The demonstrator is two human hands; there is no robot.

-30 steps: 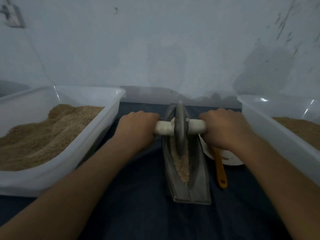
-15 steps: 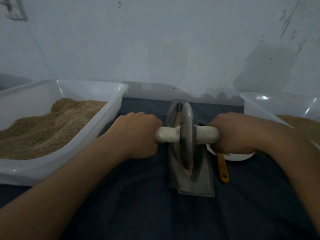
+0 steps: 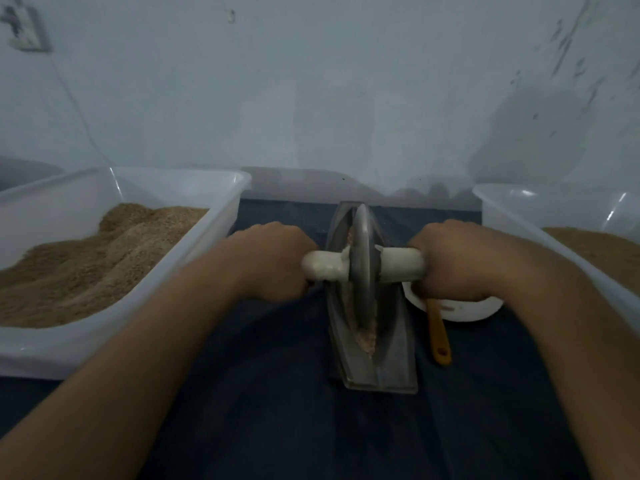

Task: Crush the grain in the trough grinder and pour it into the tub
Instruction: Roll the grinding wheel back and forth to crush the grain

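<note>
Crushing is judged under way; pouring is not yet done. The wheel's handle (image 3: 363,266) is gripped by the left hand (image 3: 273,261) and the right hand (image 3: 450,259), one at each end. Grain (image 3: 367,336) lies in the trough grinder (image 3: 391,348), centre. The left tub (image 3: 180,275) and the right tub (image 3: 519,209) are seen holding brown meal; a white bowl (image 3: 464,311) with an orange spoon (image 3: 438,336) sits just right.

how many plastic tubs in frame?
2. One tub on the left beside the left hand, heaped with grain. One tub on the right, cut off by the frame edge, also holding grain. Any others outside the frame can't be seen.
</note>
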